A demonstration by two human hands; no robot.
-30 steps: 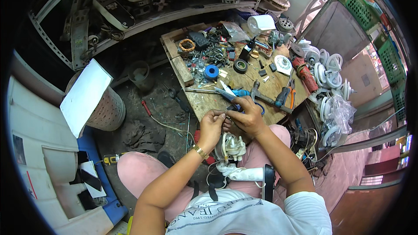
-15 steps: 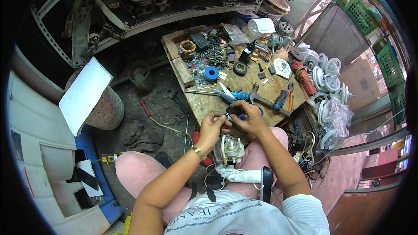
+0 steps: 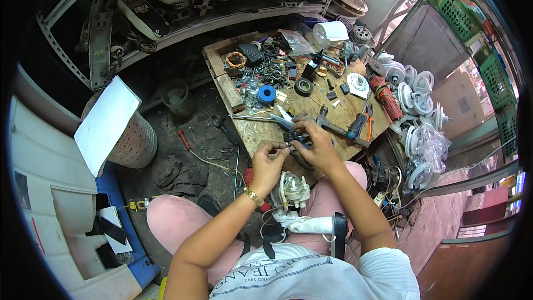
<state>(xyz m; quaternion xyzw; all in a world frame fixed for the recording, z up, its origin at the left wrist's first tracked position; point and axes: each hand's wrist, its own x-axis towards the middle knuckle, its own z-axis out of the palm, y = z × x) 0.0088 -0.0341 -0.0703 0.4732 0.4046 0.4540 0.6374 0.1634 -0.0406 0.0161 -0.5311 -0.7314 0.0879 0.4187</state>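
Observation:
Both my hands meet over the near edge of the workbench, above my lap. My right hand [image 3: 314, 143] is closed in a pinch on a small black block-like part [image 3: 289, 136]. Fingertips of my left hand [image 3: 267, 162] press together just beside that part, with a tiny pale piece between the hands too small to name. Below them, a fan motor in a clear plastic housing [image 3: 292, 189] rests between my thighs, joined to a white neck [image 3: 311, 224]. Behind my right fingers, blue-handled pliers [image 3: 300, 160] show only in part.
The wooden workbench [image 3: 255, 136] carries a hammer [image 3: 327, 124], orange-handled pliers [image 3: 370, 128], blue tape [image 3: 267, 94], black tape [image 3: 303, 86] and heaped screws. A red angle grinder [image 3: 388, 100] and white fan parts [image 3: 413, 97] line the right. A perforated bin [image 3: 139, 141] stands left.
My right fingers have lifted slightly and the black part now shows more clearly between the hands. My left hand has shifted a little to the left. The motor stays in place.

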